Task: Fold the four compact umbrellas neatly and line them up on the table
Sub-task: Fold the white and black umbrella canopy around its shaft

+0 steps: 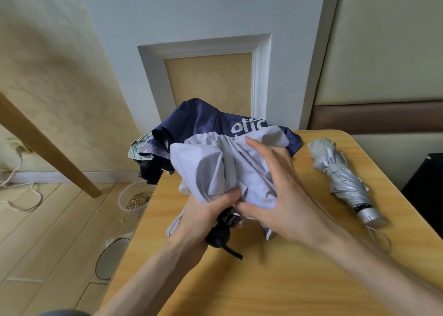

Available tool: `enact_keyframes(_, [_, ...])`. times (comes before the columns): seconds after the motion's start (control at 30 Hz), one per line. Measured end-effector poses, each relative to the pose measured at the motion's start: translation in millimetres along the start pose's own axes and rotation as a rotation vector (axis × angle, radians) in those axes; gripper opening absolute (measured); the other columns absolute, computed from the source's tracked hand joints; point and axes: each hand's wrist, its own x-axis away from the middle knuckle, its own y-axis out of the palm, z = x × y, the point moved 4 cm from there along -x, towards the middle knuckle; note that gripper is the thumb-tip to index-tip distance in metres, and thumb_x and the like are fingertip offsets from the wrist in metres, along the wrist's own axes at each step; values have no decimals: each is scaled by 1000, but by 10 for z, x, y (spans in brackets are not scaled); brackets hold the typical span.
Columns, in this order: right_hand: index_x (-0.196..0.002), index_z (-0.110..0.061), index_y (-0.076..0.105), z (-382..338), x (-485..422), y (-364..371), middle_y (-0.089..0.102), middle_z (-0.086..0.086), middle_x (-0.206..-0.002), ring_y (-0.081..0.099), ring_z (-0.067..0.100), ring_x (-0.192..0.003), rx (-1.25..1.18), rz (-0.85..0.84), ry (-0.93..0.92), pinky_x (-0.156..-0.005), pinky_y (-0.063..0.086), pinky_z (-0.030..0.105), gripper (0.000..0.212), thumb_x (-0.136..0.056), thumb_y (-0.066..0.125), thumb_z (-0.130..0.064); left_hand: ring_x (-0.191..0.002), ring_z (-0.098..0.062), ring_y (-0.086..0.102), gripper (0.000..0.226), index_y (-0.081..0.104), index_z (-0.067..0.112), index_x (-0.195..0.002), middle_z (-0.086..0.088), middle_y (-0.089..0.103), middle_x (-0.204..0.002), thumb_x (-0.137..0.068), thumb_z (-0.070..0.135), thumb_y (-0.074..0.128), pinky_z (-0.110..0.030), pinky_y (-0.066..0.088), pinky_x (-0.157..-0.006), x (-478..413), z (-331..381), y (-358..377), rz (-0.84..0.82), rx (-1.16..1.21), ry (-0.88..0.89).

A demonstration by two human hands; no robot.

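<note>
Lavender umbrella (211,162), left of the folded silver umbrella (345,179) on the table (263,279): your left hand (206,210) grips it by the black handle (217,235), and your right hand (275,196) presses flat on the canopy. Risk: the pleats bunch unevenly, and loose cloth may slip and unravel.

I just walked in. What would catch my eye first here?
Two hands at the centre working a crumpled lavender umbrella: the left hand grips it near its black handle, the right hand lies spread on the fabric. Behind it a navy umbrella with white lettering sprawls at the far edge of the table, and a silver umbrella lies folded on the right.
</note>
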Motion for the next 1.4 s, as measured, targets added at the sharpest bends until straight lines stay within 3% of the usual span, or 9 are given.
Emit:
enact_keyframes(0.17, [-114, -32, 77, 122, -116, -315, 68, -13, -115, 69, 9, -99, -166, 106, 17, -75, 55, 20, 35, -86, 85, -13, -80, -29, 76, 58, 66, 15, -129, -11, 79, -104, -73, 14, 82, -40, 62, -68, -95, 197, -280, 108, -36, 95])
enact_keyframes(0.37, [-92, -25, 81, 189, -99, -602, 69, -13, -83, 62, 3, -76, 17, 427, 5, -69, 44, 10, 17, -89, 81, -9, -81, -22, 73, 61, 67, 18, -131, -6, 78, -103, -73, 13, 84, -28, 57, -62, -104, 238, -327, 84, -149, 133])
enact_keyframes(0.57, [-112, -21, 75, 261, -115, -621, 77, -17, -102, 72, 3, -97, -105, 415, 50, -77, 53, 17, 14, -104, 64, -24, -81, -23, 76, 61, 66, 19, -132, -4, 78, -99, -77, 2, 88, -29, 60, -61, -101, 300, -342, 63, -139, 152])
enact_keyframes(0.63, [-138, -31, 61, 281, -148, -589, 69, -18, -126, 67, 0, -114, -299, 161, 124, -87, 53, 19, 45, -96, 72, -42, -66, -13, 72, 57, 65, 14, -133, 0, 76, -89, -82, -2, 84, -23, 54, -52, -100, 333, -385, 109, -111, 157])
enact_keyframes(0.73, [-153, -58, 32, 309, -84, -506, 44, -25, -149, 52, 1, -134, -9, -134, 86, -104, 48, 28, 99, -77, 93, -41, -96, -18, 77, 69, 65, 23, -134, -2, 79, -114, -72, 7, 92, -24, 60, -70, -106, 379, -454, 148, -101, 191])
enact_keyframes(0.93, [-128, -30, 63, 276, -32, -517, 68, -16, -111, 66, 5, -89, 228, 319, -76, -71, 56, 33, 61, -82, 75, 8, -51, -4, 61, 72, 63, 15, -136, 12, 67, -71, -69, 19, 88, -18, 49, -48, -73, 289, -369, 115, -116, 143])
enact_keyframes(1.07, [-111, -14, 66, 245, 52, -718, 70, -5, -92, 65, 20, -75, 337, 625, -118, -69, 58, 48, 36, -81, 76, 4, -79, -25, 77, 70, 65, 25, -134, 5, 79, -97, -67, 23, 88, -40, 64, -65, -67, 223, -373, 192, -110, 156])
enact_keyframes(1.3, [-100, -9, 67, 212, 161, -591, 70, -2, -86, 61, 21, -64, 585, 723, -245, -50, 52, 41, 17, -89, 76, 1, -61, -26, 38, 50, 66, 23, -123, -14, 58, -78, -81, 8, 89, -31, 31, -48, -43, 105, -351, 281, -29, 124])
enact_keyframes(1.4, [-102, -12, 63, 251, 145, -604, 70, -3, -83, 62, 20, -62, 586, 745, -234, -48, 50, 40, 35, -80, 79, 10, -63, -25, 56, 62, 66, 23, -126, -12, 70, -86, -71, 15, 93, -34, 45, -49, -50, 175, -370, 299, -84, 192])
